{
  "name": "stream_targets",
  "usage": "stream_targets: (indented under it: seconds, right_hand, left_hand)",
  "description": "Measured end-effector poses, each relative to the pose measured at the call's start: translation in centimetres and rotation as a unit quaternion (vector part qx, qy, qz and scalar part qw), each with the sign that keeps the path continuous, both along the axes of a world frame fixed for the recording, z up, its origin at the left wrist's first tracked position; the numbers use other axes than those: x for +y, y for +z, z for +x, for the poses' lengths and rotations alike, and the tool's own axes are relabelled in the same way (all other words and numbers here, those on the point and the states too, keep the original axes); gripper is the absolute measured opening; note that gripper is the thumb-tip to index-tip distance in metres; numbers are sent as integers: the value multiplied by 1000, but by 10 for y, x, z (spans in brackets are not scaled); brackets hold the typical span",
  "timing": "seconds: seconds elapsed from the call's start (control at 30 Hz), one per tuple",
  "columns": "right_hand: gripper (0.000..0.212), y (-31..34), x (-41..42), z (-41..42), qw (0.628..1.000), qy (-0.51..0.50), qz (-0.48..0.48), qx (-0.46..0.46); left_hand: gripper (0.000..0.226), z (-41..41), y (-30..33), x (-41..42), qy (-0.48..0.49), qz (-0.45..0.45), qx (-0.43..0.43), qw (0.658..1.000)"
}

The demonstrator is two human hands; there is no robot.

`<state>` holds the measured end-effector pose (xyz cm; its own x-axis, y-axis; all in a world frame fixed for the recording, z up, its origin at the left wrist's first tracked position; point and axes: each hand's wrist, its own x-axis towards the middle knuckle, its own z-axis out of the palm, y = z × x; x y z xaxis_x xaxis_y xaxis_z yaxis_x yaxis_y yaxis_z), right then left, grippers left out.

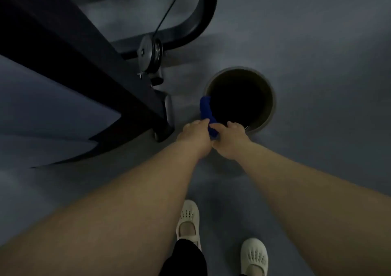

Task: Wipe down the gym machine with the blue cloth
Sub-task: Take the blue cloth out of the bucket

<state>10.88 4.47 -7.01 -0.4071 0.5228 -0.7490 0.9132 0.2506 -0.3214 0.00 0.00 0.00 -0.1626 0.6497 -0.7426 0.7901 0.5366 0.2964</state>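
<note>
Nearest the camera, two white perforated shoes [187, 222] stand on the grey floor [317, 64], below and behind both hands; a dark trouser leg covers part of the left one. Both bare forearms extend forward and downward, converging so that the wrists almost meet.

The left hand [193, 135] is turned back-up, fingers curled over the near end of the blue cloth [206, 110]. The right hand [229, 137] lies just beside it, fingers likewise curled and clamped on the same near end. The two hands are touching or nearly so; the cloth is bunched into a thick roll between them.

Beyond the knuckles, the cloth runs forward and slightly left, ending over the near-left rim of a round bucket [273, 106]. The bucket interior is dark; its contents cannot be determined.

Left of the left hand, the black frame of the gym machine [84, 64] slopes to the floor. Farther on, a pulley [150, 52] carries a thin cable [169, 9] toward a curved black tube [207, 7].
</note>
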Motion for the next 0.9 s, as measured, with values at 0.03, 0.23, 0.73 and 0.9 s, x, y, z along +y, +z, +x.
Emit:
stream_targets:
  seconds: [0.03, 0.23, 0.73, 0.9]
  right_hand:
    - [61, -14, 2, -4, 1000, -1, 5, -13]
    - [63, -29, 17, -17, 997, -7, -61, -36]
    - [15, 109, -13, 8, 903, -349, -138, 210]
    - [29, 202, -27, 14, 915, -311, -124, 224]
  left_hand:
    - [54, -2, -9, 3, 3, -8, -4, 1000]
    - [53, -6, -44, 5, 46, -41, -24, 998]
    - [53, -12, 80, -17, 124, 21, 2, 992]
    - [61, -4, 163, -46, 98, 39, -39, 994]
